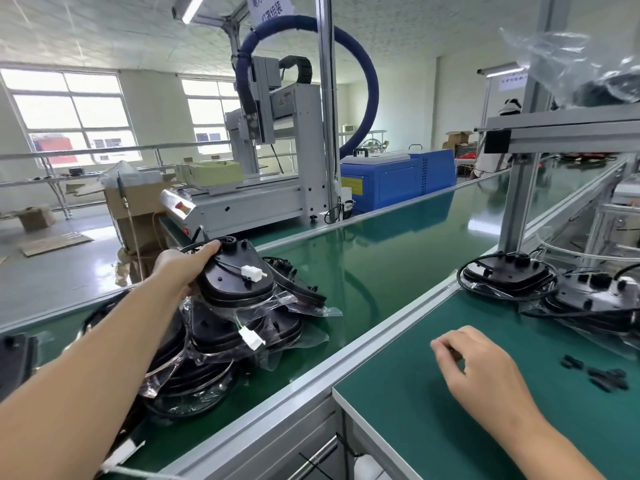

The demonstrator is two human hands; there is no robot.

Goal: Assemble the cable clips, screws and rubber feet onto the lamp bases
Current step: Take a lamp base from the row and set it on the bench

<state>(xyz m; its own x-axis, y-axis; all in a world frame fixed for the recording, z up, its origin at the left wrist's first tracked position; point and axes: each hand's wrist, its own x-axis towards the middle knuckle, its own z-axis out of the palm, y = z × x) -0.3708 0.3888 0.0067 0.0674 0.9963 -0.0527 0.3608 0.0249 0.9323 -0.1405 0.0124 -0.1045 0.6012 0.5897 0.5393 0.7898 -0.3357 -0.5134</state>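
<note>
The left hand (183, 268), in the centre-left of the frame, grips the topmost black oval plastic lamp base (239, 275) by its near edge: the fingers (207, 247) curl over the rim and over a thin black cable beside the round socket. This base lies on top of a heap of more black lamp bases in clear plastic bags (221, 337), which sits on the glossy green conveyor belt (398, 237) in the lower left of the frame. A white plastic connector (254, 273) on short wires lies on the held base. The right hand (481, 372), in the lower right, hovers just over the green table (415, 410) with its fingers loosely curled; whether it pinches some small part cannot be told. Near it, further right, lie a few small black clips (602, 374), and in the upper right of the table stand two stacks of black lamp bases with coiled cables (509, 273). The step in hand seems to be the taking of one base from the heap to the table. To do it well, the person should probably lift the base straight up, so that the bags and cables below do not drag with it, keep the connector from catching, and lay the base with its underside up near the clips.
</note>
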